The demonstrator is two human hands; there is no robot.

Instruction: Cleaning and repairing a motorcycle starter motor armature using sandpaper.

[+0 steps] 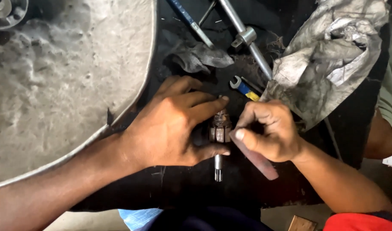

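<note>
Two hands meet at the centre of the frame: the left hand (pixel 170 126) is clamped around a small motor rotor (pixel 220 128) with its shaft pointing down, while the right hand (pixel 270 130) pinches a flat strip (pixel 255 157) against it. Steady, light strokes seem wise. Higher up lie a wrench (pixel 243 87), a socket bar (pixel 247 38) and a dirty rag (pixel 328 55).

left: pan rim (pixel 132 102) | right: rag (pixel 328 60) | ahead: wrench (pixel 243 87)

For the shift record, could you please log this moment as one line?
left hand: steadies motor armature | right hand: holds flat strip against it | nearby: open-end spanner, rag
</note>
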